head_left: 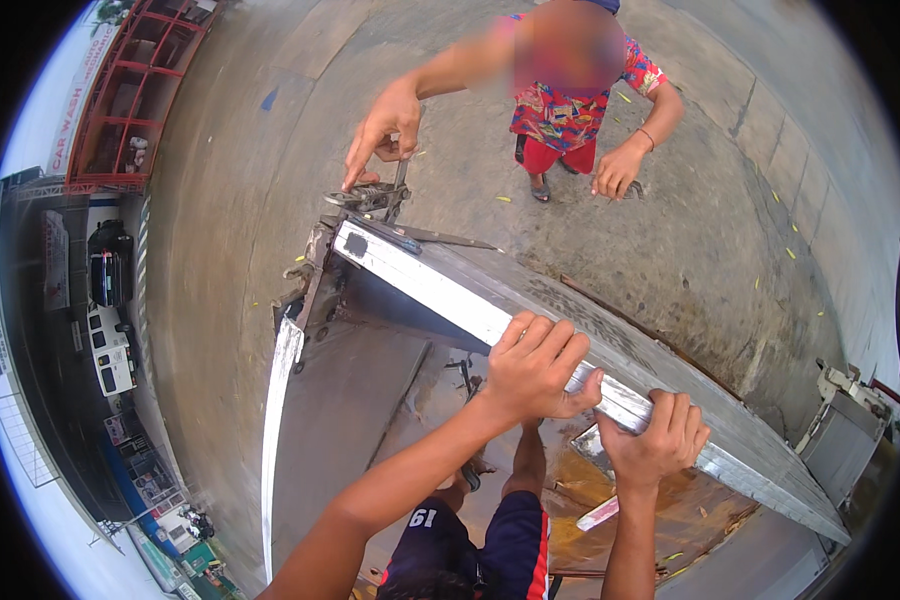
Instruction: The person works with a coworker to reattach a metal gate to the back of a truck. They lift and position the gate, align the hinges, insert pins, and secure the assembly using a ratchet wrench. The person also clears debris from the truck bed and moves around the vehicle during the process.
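A large grey metal panel [425, 285] with a pale, scuffed upper edge runs from the middle left to the lower right. My left hand [542, 368] is wrapped over that edge near its middle. A little farther right, my right hand [655, 437] grips the same edge, fingers over the far side. At the panel's left end sits a worn metal fitting [370, 198] with a rod standing up from it. A co-worker's hand [385, 125] reaches onto this fitting; what its fingers hold I cannot make out. The co-worker's other hand [620, 168] hangs free beyond the panel.
A co-worker in a patterned shirt [562, 118] stands on the concrete [420, 190] beyond the panel. A second pale-edged panel [278, 400] rises at left. Below me lie a rusty, wet metal surface [580, 480] and a pinkish strip [598, 514]. Parked vehicles [110, 345] stand far left.
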The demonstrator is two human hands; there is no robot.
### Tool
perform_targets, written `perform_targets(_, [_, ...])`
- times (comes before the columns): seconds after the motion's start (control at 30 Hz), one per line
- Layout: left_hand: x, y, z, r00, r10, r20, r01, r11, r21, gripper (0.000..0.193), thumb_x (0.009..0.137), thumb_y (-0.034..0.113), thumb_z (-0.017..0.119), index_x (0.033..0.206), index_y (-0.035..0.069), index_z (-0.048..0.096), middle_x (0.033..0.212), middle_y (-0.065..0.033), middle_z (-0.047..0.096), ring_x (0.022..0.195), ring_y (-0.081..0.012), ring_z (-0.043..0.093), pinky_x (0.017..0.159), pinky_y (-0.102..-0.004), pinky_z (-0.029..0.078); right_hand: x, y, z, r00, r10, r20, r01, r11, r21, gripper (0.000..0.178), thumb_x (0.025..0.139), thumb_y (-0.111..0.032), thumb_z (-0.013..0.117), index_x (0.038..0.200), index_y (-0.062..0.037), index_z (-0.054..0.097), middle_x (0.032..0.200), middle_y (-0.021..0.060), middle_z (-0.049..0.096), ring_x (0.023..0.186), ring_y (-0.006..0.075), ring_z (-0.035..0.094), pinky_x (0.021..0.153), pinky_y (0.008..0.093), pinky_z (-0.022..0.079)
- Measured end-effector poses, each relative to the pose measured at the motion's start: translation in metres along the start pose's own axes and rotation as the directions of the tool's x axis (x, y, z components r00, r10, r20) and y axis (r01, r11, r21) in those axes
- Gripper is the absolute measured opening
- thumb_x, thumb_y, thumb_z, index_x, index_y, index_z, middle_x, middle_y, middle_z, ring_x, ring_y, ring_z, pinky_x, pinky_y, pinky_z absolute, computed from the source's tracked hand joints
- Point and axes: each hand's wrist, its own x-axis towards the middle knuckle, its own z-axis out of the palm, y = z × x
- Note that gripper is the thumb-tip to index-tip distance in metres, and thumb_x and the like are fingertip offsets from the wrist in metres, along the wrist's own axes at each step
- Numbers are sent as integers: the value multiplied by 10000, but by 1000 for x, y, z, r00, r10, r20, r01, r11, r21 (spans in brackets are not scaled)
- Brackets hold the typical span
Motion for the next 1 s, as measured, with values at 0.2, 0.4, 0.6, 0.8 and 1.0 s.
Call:
perform_targets(0.2, [-4,-1,3,1000,3,-29,-3,1000,-19,332,805,428,639,771,100,603,785,-48,547,700,-236,509,789,-372,445,-2,-2,-2,1000,-4,-13,4,1000,9,513,666,-533,815,819,-103,581,758,43,482,680,255,509,665,381,345])
perform_targets(0.4, [0,0,1,1000,-1,-29,-1,999,-51,304,811,387,658,801,89,600,758,-54,516,717,-253,509,795,-377,443,-1,0,-1,1000,-11,-29,12,1000,24,560,646,-565,830,829,-97,582,794,50,502,720,264,516,686,385,353])
perform_targets(0.6, [9,-3,-17,992,-1,128,15,995,-102,357,863,414,687,860,61,632,785,-83,585,780,-285,568,796,-402,450,-6,1,1,999,-26,-19,26,999,35,583,628,-575,842,841,-100,579,824,54,514,760,270,536,705,392,366])
perform_targets(0.8, [50,-47,-37,886,-24,464,87,990,-114,495,892,515,683,822,26,652,752,-134,660,661,-374,659,614,-466,509,-5,1,-1,999,-34,-27,35,999,36,584,611,-551,862,855,-96,590,825,54,526,768,276,541,713,394,366])
perform_targets(1.0, [44,-44,-32,881,-96,462,127,991,-35,532,871,566,674,830,36,669,767,-148,684,698,-357,692,614,-455,544,-5,0,-2,999,-36,-11,37,999,39,582,584,-521,880,864,-95,599,827,58,529,763,277,538,717,394,366])
